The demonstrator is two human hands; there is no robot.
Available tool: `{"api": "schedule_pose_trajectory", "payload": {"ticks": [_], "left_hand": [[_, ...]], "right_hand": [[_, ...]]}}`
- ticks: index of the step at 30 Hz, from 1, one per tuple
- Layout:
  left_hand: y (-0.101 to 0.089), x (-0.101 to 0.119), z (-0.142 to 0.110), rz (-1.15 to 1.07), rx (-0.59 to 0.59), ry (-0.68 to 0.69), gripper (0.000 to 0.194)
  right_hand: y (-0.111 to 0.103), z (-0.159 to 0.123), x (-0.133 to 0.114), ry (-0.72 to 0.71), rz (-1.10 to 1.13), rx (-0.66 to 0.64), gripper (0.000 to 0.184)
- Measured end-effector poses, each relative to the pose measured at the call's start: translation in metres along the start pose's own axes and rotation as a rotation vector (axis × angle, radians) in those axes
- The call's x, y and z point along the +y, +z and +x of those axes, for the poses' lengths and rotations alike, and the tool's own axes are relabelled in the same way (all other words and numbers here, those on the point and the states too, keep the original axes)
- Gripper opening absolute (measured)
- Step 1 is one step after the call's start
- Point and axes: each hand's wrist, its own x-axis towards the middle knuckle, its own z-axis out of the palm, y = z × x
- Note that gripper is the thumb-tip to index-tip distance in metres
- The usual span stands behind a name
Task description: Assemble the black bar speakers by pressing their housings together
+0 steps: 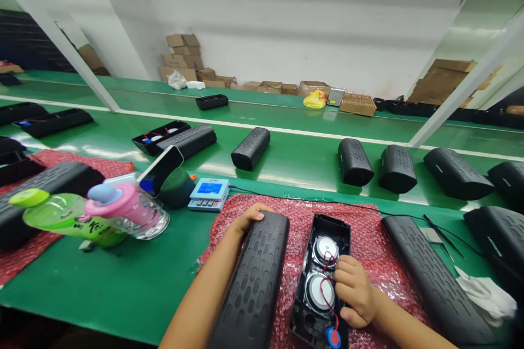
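My left hand [254, 215] grips the far end of a black speaker shell [256, 283] with an embossed oval pattern; the thumb lies over its top edge. Beside it, an open speaker housing [303, 283] rests on red bubble wrap [370, 240], inside facing up. Two round speaker drivers [320, 290] sit in it, with red and black wires and a blue-and-red round part [333, 337] at the near end. My right hand [355, 292] has its fingers curled over the housing's right wall. What lies beneath those fingers is hidden.
Right of the wrap lie another speaker shell [434, 278], tweezers [440, 234] and a crumpled white cloth [487, 294]. A small blue meter [209, 194], phone [160, 170], pink-topped cup [131, 210] and green bottle [69, 218] stand left. Several speakers [251, 148] line the green belt [303, 158].
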Motion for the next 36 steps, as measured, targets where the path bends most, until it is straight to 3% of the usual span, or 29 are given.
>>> {"api": "schedule_pose_trajectory", "payload": {"ticks": [5, 15, 24, 28, 36], "left_hand": [[0.002, 0.004, 0.001, 0.001, -0.032, -0.009, 0.051], [0.002, 0.004, -0.003, -0.028, 0.025, 0.015, 0.048], [0.000, 0.003, -0.002, -0.033, 0.061, -0.042, 0.047], [0.004, 0.007, -0.002, -0.046, 0.097, -0.080, 0.048], [0.010, 0.017, -0.002, -0.060, 0.148, -0.125, 0.046]], "right_hand": [[0.009, 0.006, -0.003, 0.014, -0.025, 0.076, 0.051], [0.012, 0.028, -0.003, 0.032, -0.029, 0.050, 0.023], [0.011, 0.005, -0.009, 0.119, -0.010, 0.076, 0.021], [0.008, 0.007, -0.003, 0.070, 0.041, 0.092, 0.026], [-0.020, -0.009, 0.014, 0.058, 0.129, -0.006, 0.036]]}}
